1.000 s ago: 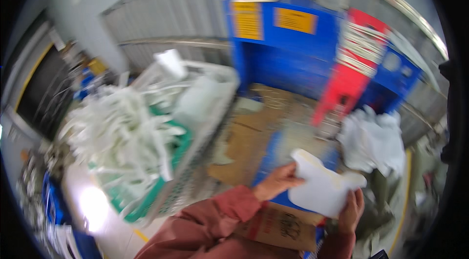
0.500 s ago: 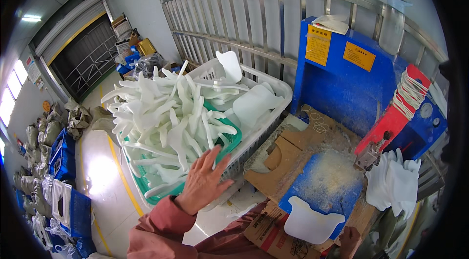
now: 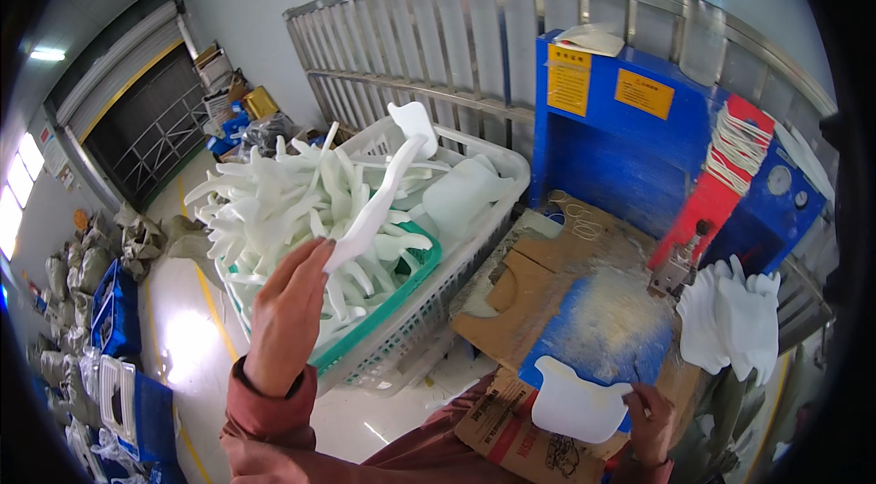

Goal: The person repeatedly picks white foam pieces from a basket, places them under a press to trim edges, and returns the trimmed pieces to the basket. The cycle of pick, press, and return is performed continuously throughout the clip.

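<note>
My left hand (image 3: 285, 324) is closed on one end of a long, curved white foam-like piece (image 3: 376, 206). That piece tilts up and away above a green basket (image 3: 431, 256) heaped with similar white pieces (image 3: 274, 197). At lower right, the fingers of my right hand (image 3: 651, 425) grip the right corner of a broad white panel (image 3: 577, 402) with a wavy outline. This panel lies over the front edge of a dusty blue pad (image 3: 558, 333) and a printed cardboard sheet (image 3: 497, 420).
The green basket sits in a white plastic crate (image 3: 522, 176). A blue machine (image 3: 584, 151) with a red arm (image 3: 698, 197) stands at right, white panels (image 3: 730, 320) hanging beside it. A metal railing (image 3: 438, 55) runs behind. Blue bins (image 3: 137, 411) and sacks (image 3: 68, 292) line the left.
My left hand has gone from open over the basket to holding a long white piece, raised and further left. My right hand has come up into view at the panel's corner.
</note>
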A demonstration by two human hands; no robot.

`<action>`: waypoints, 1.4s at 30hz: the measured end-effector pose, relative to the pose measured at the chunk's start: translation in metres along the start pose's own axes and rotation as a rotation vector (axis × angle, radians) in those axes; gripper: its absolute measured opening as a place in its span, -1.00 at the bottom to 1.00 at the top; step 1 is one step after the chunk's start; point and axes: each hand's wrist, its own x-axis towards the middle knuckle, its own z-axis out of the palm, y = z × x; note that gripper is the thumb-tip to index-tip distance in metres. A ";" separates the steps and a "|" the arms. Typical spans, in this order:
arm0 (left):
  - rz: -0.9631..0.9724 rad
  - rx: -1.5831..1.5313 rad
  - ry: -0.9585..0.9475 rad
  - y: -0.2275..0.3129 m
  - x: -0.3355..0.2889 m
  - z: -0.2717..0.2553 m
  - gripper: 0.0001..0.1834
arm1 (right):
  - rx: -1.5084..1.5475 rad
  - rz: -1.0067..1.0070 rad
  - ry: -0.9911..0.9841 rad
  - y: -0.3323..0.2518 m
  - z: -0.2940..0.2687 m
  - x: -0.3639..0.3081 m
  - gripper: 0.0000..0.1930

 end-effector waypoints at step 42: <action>-0.220 -0.754 -0.792 0.101 -0.108 0.305 -0.72 | -0.552 -0.490 -0.429 0.058 0.051 0.034 -0.45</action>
